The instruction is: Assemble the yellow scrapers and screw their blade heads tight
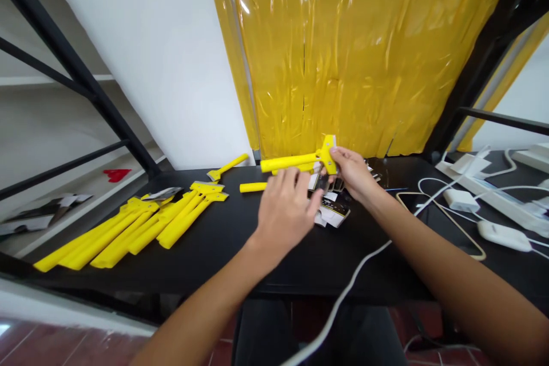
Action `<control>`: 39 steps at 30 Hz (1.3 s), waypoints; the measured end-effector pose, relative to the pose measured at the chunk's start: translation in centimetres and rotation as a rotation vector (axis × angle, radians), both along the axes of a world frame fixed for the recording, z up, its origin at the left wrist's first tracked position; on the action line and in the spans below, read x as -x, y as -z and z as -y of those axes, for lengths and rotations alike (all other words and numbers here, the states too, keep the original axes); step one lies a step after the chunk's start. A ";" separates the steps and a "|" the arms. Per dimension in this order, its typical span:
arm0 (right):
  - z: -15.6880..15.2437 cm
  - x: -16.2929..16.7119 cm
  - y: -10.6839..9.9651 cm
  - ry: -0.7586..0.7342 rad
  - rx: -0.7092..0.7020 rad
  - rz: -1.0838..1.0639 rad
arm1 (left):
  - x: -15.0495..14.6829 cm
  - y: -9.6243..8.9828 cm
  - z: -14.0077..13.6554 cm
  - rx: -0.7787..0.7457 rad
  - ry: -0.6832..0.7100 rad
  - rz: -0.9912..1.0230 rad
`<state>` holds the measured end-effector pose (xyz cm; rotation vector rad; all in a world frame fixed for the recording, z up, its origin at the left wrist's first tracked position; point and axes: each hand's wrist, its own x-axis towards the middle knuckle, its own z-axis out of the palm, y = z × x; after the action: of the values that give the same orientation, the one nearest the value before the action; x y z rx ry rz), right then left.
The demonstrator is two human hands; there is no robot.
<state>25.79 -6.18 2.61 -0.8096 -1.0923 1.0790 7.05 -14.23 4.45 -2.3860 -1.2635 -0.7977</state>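
A yellow scraper (pixel 291 162) is held up over the dark table, its handle pointing left. My right hand (pixel 354 170) pinches it by the wide blade head. Just below that head, my left hand (pixel 285 206) has its thumb and fingers closed around a small dark piece (pixel 321 183), partly hidden by the fingers. Behind my left hand another yellow scraper handle (pixel 252 187) lies on the table. Black and white printed cards (pixel 337 213) lie beneath and behind the hands.
Several yellow scrapers (pixel 141 223) lie side by side at the left, and one small scraper (pixel 229 166) lies farther back. To the right are a phone or tablet (pixel 446 223), white chargers (pixel 504 235), a power strip (pixel 510 197) and a loose white cable (pixel 355 280).
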 end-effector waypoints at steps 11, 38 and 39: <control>-0.4 -0.2 -0.2 0.190 -0.025 -0.060 | -2.3 5.8 -0.8 0.350 -0.090 -0.057; -0.8 -0.7 0.5 0.209 -0.055 -0.021 | -0.9 4.6 -2.3 0.596 -0.024 0.015; -0.8 -0.8 0.5 0.214 -0.060 -0.029 | -0.7 4.5 -2.1 0.589 -0.001 0.028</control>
<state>26.55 -5.40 2.14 -0.8403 -0.9848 0.8721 7.77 -12.14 -0.06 -2.8191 -1.6970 -0.5023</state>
